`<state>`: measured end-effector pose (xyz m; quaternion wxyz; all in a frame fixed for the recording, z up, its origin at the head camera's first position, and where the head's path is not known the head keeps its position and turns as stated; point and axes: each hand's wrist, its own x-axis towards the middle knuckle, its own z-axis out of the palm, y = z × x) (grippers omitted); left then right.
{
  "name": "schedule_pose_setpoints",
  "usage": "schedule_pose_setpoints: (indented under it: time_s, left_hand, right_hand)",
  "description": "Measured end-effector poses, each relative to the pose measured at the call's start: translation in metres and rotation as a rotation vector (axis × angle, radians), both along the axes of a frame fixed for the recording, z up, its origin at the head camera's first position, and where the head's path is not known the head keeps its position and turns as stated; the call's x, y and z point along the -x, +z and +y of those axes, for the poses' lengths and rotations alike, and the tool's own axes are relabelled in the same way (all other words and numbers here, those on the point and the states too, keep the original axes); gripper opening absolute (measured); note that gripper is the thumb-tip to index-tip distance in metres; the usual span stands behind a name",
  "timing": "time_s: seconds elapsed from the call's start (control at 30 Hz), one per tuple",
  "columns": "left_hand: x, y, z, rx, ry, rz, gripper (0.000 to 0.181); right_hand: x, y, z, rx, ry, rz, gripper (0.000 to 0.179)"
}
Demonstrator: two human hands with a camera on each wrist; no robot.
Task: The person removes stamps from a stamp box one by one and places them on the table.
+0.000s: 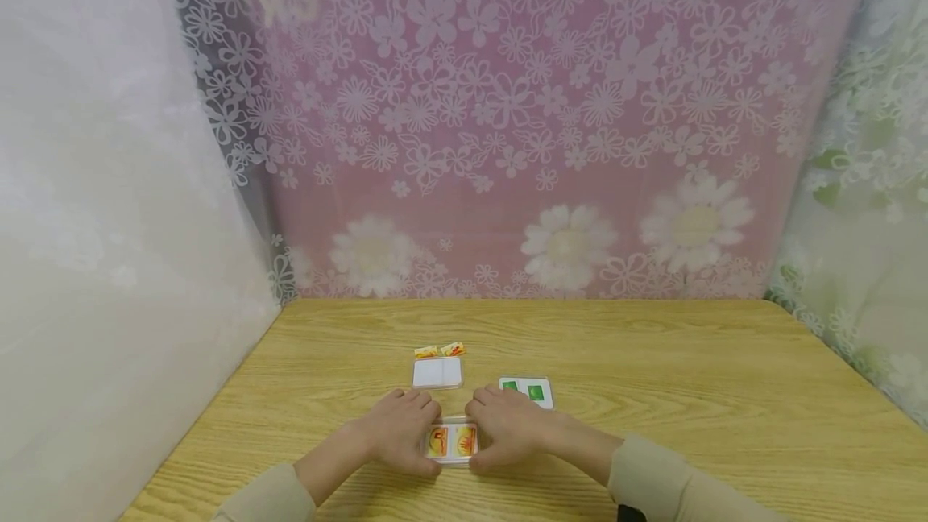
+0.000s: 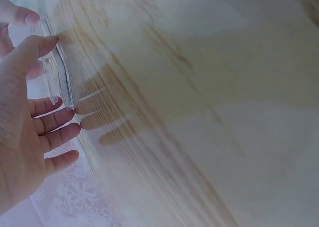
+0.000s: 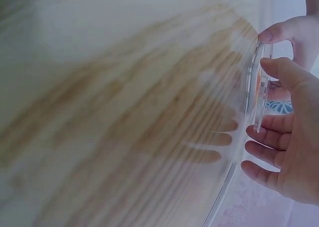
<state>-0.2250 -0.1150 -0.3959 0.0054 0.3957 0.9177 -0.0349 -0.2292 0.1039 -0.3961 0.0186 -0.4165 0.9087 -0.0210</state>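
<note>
A flat clear plastic case (image 1: 465, 443) with two red-and-yellow picture cards sits near the table's front, between both hands. At its left edge, my left hand (image 1: 402, 432) grips it between thumb and fingers. My right hand (image 1: 511, 428) holds the right edge the same way. Seen edge-on in the left wrist view, the case (image 2: 64, 77) shows a clear layer beside a second, greyish one, with the left thumb on one edge and fingers at the opposite one. In the right wrist view the right thumb and fingertips touch the clear case (image 3: 254, 87) at its edges.
Beyond the left hand lies a clear case with a white inside (image 1: 437, 373). Behind it are two small yellow-and-red pieces, one on the left (image 1: 426, 352) and one on the right (image 1: 453, 350). A case with green squares (image 1: 544, 403) lies just past the right hand, partly covered by it.
</note>
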Motion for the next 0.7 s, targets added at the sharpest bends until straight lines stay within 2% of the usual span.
schedule_pose_setpoints:
  time_s: [0.43,0.7]
  left_hand:
    - [0.001,-0.003,-0.002,0.001,-0.005,0.010,0.049]
    - [0.000,0.000,-0.001,0.007,-0.005,0.008,0.051]
  right_hand:
    - [-0.004,0.005,0.020,0.037,-0.039,-0.043,0.064]
    - [-0.005,0.005,0.026,0.052,-0.043,-0.002,0.060]
